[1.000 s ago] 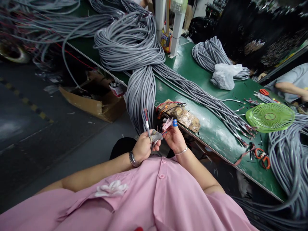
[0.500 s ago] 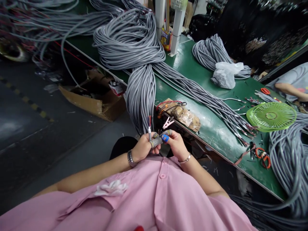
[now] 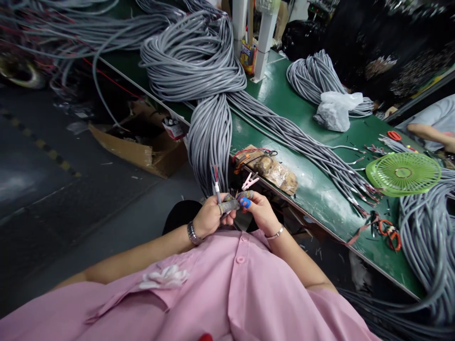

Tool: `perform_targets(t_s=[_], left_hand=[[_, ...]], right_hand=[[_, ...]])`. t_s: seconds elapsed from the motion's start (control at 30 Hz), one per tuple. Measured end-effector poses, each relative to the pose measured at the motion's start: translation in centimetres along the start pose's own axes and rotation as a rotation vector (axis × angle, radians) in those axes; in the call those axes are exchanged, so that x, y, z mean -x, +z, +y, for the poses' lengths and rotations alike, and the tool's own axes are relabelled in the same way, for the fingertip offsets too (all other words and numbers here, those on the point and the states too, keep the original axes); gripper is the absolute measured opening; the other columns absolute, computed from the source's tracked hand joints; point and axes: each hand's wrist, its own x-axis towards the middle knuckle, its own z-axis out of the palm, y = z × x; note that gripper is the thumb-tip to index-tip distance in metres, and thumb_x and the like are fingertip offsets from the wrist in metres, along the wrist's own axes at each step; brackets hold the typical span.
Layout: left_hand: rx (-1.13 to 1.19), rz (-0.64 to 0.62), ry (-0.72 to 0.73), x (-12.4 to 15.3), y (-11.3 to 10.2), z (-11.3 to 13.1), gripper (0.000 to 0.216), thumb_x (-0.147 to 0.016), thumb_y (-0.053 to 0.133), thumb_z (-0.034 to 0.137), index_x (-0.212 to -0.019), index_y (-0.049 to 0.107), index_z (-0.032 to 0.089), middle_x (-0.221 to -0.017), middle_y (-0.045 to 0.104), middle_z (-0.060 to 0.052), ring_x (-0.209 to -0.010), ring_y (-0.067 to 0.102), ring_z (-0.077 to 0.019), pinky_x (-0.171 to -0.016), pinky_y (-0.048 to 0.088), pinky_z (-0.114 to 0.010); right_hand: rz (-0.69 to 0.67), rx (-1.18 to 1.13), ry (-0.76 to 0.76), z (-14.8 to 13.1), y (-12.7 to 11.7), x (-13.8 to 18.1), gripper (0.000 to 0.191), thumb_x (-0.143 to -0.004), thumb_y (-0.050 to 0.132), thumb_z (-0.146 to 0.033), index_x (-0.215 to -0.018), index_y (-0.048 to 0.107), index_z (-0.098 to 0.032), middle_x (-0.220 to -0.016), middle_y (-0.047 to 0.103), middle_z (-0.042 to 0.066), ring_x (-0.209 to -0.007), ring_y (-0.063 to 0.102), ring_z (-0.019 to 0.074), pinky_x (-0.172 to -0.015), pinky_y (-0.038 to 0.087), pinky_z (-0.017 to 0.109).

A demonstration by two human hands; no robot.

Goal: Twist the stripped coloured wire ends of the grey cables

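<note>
Left hand (image 3: pixel 212 215): closed round a gray cable (image 3: pixel 218 193) below its stripped end, left of the taped block (image 3: pixel 272 171) and nearer the wearer.
Right hand (image 3: pixel 262 214): thumb and finger drawn narrow beside the left fingertips, on the wearer's side of the taped block; whether a wire is pinched, cannot tell.
Red and blue wires (image 3: pixel 215 172): upright from the gray cable, left of the taped block, clear of the right hand.
Fine wire ends (image 3: pixel 233 192): poke up between the hands, left of the taped block; count not readable.
Risk, strands: hard pull or twist could probably snap or splay them.
Risk, finger wraps (image 3: pixel 229 206): may dull touch, letting a thin wire slip.
Risk, hanging coil (image 3: pixel 209 142): left of the taped block; its weight might tug the held end if joined. Joint not visible.
Risk, pink clip (image 3: pixel 250 181): at the taped block's near-left edge, just beyond the right fingers; a stray knuckle could knock it.
</note>
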Motion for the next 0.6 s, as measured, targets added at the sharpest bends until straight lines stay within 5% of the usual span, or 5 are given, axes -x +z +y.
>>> perform_targets(t_s=[0.23,0.6], left_hand=[[0.087,-0.003,-0.05,0.0,0.5,1.2,0.022,-0.073,0.071,0.032,-0.066,0.059,0.014,-0.05,0.06,0.001,-0.033,0.047,-0.0075,-0.033,0.034,-0.018],[0.082,-0.03,-0.084,-1.2,0.8,0.9,0.021,-0.073,0.071,0.032,-0.07,0.062,0.014,-0.049,0.057,0.001,-0.034,0.044,-0.007,-0.032,0.031,-0.018]], right_hand=[[0.016,-0.272,0.09,-0.1,-1.7,-2.0,0.052,-0.081,0.053,-0.066,-0.093,0.068,-0.017,-0.085,0.065,0.006,-0.063,0.054,0.0102,-0.059,0.048,0.023],[0.107,-0.326,-0.029,-1.0,0.5,-3.6,0.045,-0.077,0.062,-0.061,-0.089,0.068,-0.018,-0.073,0.06,0.002,-0.063,0.05,0.0115,-0.06,0.047,0.024]])
